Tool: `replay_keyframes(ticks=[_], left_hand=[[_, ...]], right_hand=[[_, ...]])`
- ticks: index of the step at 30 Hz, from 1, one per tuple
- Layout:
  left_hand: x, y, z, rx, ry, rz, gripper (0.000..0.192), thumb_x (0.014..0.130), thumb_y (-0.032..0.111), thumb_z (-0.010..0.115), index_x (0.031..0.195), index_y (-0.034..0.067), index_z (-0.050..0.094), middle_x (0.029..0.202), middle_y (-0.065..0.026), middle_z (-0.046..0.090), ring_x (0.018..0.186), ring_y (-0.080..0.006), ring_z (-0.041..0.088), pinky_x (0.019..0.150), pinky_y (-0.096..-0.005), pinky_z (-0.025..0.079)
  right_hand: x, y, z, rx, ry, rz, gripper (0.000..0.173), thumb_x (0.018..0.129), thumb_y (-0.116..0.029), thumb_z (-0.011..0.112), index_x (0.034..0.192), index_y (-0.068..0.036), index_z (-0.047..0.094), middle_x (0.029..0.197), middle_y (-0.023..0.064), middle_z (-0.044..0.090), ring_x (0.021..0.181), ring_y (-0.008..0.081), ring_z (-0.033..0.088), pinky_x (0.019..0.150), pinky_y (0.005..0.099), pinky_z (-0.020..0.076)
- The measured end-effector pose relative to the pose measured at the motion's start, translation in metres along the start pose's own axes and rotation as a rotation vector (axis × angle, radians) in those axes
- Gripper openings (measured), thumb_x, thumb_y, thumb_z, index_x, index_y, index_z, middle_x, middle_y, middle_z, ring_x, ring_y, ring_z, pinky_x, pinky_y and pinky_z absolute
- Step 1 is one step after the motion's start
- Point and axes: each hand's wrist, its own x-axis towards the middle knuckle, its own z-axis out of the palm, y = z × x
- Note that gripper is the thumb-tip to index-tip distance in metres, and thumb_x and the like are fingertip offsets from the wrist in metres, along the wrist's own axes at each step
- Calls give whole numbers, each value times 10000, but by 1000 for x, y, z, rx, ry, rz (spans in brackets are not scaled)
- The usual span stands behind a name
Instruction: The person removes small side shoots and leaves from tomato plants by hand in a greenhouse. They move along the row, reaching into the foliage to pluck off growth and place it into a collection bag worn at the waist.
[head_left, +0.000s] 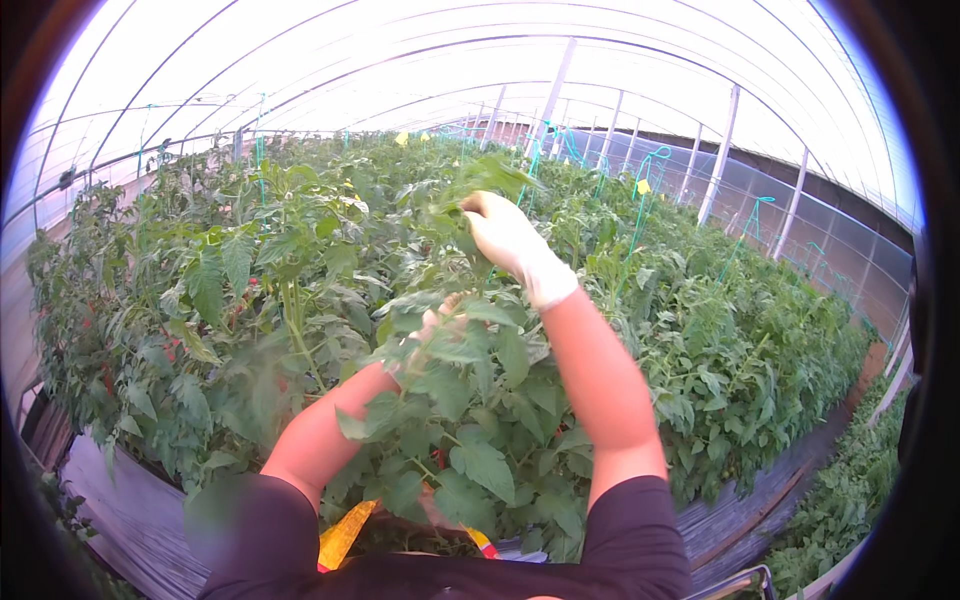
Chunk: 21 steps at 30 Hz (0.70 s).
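My right hand (504, 238), in a white glove, is raised with its fingertips closed on the leafy top of a tomato plant (480, 176), which is blurred. Lower and to the left, my left hand (435, 326), also gloved, reaches in among the foliage. Tomato leaves (450, 382) cover much of it, so what its fingers touch is hidden. Thick green stems (300, 330) stand left of it. Yellow and red straps (346, 534) show low down by my body.
Dense tomato rows fill the greenhouse on both sides. Green twine (637, 217) hangs around yellow tags (643, 187). Pale posts (720, 157) rise at right. Grey plastic sheeting (127, 517) covers ground at lower left, and a metal bar (750, 576) shows at lower right.
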Motion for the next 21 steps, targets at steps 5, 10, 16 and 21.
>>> replay_keyframes(ticks=[5, 10, 16, 21], left_hand=[[30, 20, 19, 169, 162, -45, 451, 951, 206, 579, 1370, 61, 496, 1280, -76, 598, 1084, -150, 599, 902, -320, 527], [47, 20, 19, 330, 257, -92, 501, 906, 149, 601, 1384, 51, 485, 1271, -96, 609, 1091, -181, 606, 932, -337, 513], [17, 27, 58, 739, 456, -157, 572, 852, 81, 627, 1401, 40, 472, 1260, -120, 621, 1100, -219, 614, 968, -357, 497], [-105, 31, 132, 1152, 561, -48, 589, 821, 83, 681, 1379, 28, 501, 1246, -145, 632, 1091, -254, 634, 968, -369, 500]], right_hand=[[62, -26, -35, -795, -15, -41, 251, 887, -136, 505, 1042, -48, 682, 989, 207, 702, 988, 350, 675, 886, 442, 512], [13, -15, -70, -35, 482, -270, 235, 935, -187, 587, 1049, -1, 674, 967, 186, 708, 925, 333, 680, 823, 418, 528], [-121, 2, -48, 798, 219, -65, 96, 972, 31, 540, 1024, 42, 620, 774, 44, 569, 672, 113, 548, 614, 261, 457], [-205, -3, -23, 559, -118, -233, 203, 870, 112, 537, 1008, 19, 652, 780, 126, 676, 626, 186, 668, 625, 313, 564]])
